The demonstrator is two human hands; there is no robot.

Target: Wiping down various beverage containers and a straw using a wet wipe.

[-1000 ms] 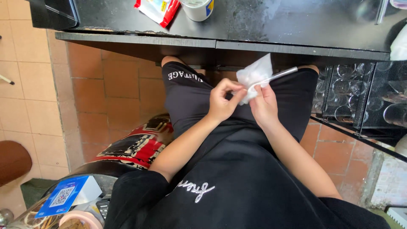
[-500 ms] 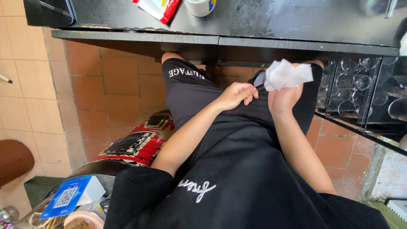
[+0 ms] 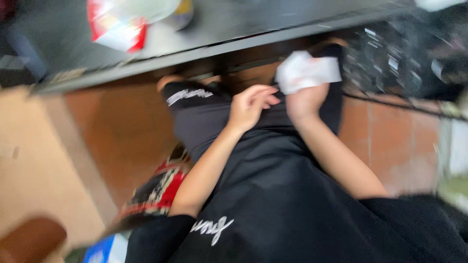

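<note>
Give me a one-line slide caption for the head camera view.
Right hand holds a crumpled white tissue; left hand empty beside it.

Two hands (image 3: pixel 251 104), one white tissue (image 3: pixel 307 72), one red-and-white packet (image 3: pixel 117 29).

- A blurred downward view: the right hand (image 3: pixel 303 103) closes its grip on a crumpled white tissue (image 3: pixel 307 71), held up in front of black shorts (image 3: pixel 204 122).
- The left hand (image 3: pixel 249 104) hovers just beside it, fingers loosely curled, holding nothing.
- Above, the edge of a dark worktop (image 3: pixel 234 44) carries a red-and-white packet (image 3: pixel 114 27) and a cup, too smeared to make out.
- A rack of glasses (image 3: pixel 404 58) stands at right; reddish floor tiles (image 3: pixel 122 131) lie below.
</note>
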